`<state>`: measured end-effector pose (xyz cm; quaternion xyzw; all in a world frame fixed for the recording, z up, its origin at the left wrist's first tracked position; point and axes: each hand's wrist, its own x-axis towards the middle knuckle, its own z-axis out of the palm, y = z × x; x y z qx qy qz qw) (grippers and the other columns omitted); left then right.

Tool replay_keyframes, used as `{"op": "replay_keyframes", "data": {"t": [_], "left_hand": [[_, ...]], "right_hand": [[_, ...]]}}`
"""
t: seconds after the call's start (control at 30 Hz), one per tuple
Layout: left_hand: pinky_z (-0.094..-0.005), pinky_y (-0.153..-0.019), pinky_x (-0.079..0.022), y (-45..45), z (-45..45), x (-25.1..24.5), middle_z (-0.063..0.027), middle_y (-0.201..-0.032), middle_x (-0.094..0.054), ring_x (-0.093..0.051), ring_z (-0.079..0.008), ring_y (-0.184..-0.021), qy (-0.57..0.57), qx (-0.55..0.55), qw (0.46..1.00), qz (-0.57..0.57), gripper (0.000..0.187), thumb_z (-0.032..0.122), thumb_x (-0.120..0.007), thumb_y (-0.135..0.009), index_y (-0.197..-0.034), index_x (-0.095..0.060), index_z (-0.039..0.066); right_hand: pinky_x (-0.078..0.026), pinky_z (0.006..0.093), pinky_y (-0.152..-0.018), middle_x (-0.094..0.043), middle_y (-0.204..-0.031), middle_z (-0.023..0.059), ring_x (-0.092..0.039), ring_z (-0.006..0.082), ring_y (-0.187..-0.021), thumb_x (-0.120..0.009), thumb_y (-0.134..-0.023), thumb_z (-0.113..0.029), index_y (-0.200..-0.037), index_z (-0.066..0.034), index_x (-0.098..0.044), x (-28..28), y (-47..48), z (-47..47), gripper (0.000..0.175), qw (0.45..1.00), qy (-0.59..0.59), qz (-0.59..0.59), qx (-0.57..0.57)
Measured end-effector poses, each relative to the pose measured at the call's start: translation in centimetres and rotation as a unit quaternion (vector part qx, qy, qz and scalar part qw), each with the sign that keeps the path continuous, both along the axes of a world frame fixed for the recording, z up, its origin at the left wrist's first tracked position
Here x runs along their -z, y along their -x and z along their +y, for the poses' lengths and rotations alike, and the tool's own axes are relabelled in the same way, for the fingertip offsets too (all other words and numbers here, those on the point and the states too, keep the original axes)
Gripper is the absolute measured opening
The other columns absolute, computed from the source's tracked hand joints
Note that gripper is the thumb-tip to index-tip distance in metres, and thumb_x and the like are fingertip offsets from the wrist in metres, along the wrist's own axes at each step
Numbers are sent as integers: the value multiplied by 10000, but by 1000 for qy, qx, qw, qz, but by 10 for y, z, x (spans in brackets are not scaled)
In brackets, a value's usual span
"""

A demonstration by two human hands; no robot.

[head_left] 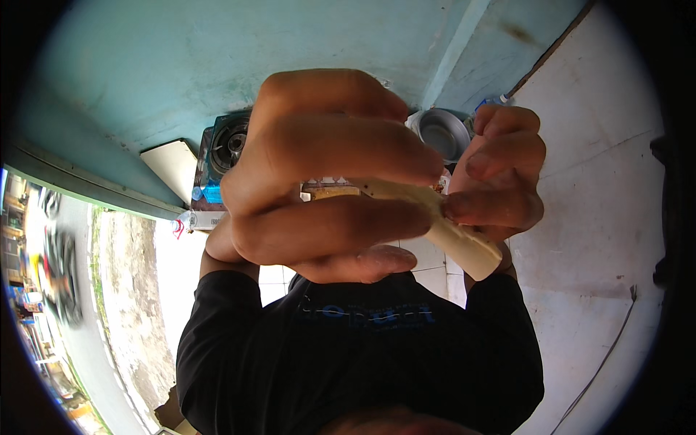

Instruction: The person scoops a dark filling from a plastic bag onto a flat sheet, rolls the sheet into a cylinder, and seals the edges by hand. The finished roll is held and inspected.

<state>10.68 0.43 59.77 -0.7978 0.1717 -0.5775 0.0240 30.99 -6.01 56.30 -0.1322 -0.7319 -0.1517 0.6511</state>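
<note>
Close to the camera, my left hand (326,157) has its fingers curled around a pale cream-coloured roll (470,253), which looks like rolled thin dough. The roll slants down to the right, and its lower end sticks out past my fingers. My right hand (508,168) pinches the roll's upper right edge between thumb and finger, its other fingers bent. Small dark specks mark the roll's surface near its upper left part. Much of the work surface behind is hidden by my left hand.
A gas stove burner (234,142) stands behind my left hand, with a white panel (173,166) leaning beside it. Near the right hand are a round metal bowl (445,133) and a plastic bottle (492,101). An opening at left shows a street (81,244).
</note>
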Motion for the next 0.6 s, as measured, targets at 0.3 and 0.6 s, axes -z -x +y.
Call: {"op": "replay_keyframes", "data": {"t": [0.3, 0.6], "left_hand": [[-479, -843, -546, -4, 17, 4, -214, -941, -763, -713, -411, -977, 128, 179, 971, 89, 862, 158, -903, -810, -1493, -384, 72], [-399, -582, -492, -6, 15, 13, -202, -926, -765, -719, -301, -698, 124, 256, 957, 58, 822, 68, -833, -862, -1510, -329, 24]], "right_hand": [[-391, 330, -694, -662, -1027, 14, -497, 179, -886, -950, -678, -322, -930, -274, -794, -1, 1, -4, 300, 998, 51, 12, -19], [-447, 272, -649, -671, -1046, 48, -523, 171, -916, -971, -664, -310, -929, -219, -798, -5, 1, -2, 329, 997, 75, -2, -36]]}}
